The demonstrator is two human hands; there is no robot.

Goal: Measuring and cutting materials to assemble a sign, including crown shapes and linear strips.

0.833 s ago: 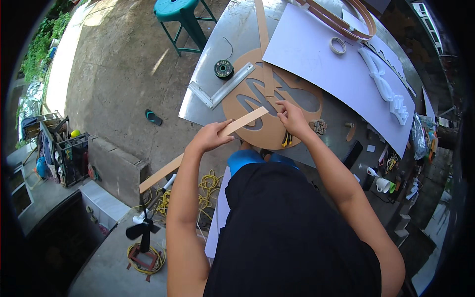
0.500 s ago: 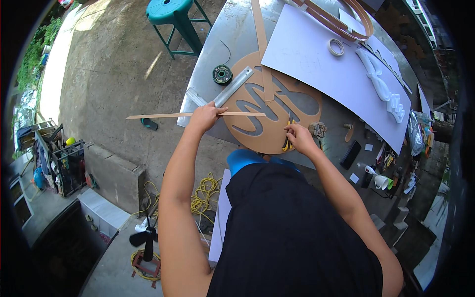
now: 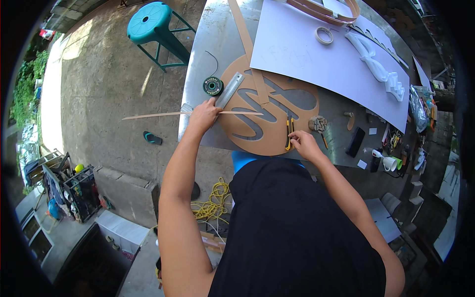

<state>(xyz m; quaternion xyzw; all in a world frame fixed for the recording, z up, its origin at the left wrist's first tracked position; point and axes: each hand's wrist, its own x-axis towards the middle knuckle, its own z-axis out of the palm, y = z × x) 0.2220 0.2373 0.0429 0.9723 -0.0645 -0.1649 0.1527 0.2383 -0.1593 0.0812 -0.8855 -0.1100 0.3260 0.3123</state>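
My left hand (image 3: 204, 117) is closed on a long, thin tan strip (image 3: 153, 116), which sticks out on both sides of it, past the table's left edge. Next to that hand, a metal bar (image 3: 231, 90) lies slanted over a round brown board (image 3: 237, 138) with curving cut-out shapes. My right hand (image 3: 306, 144) has its fingertips pinched at a yellow-and-black utility knife (image 3: 288, 141) on the board's near part. The fingers partly hide the grip. A wider tan strip (image 3: 242, 34) lies across the board's far side.
A black spool (image 3: 213, 86) sits left of the bar. White sheet (image 3: 297, 59) with a tape roll (image 3: 323, 35) covers the table's far right. A phone (image 3: 355, 142), stone-like lump (image 3: 317, 123) and cups (image 3: 390, 164) lie rightward. A green stool (image 3: 148, 22) stands beyond the table's left edge.
The view has shifted slightly. My right hand has drawn a little to the right against the utility knife. My left hand keeps its hold on the thin strip, which has tilted slightly.
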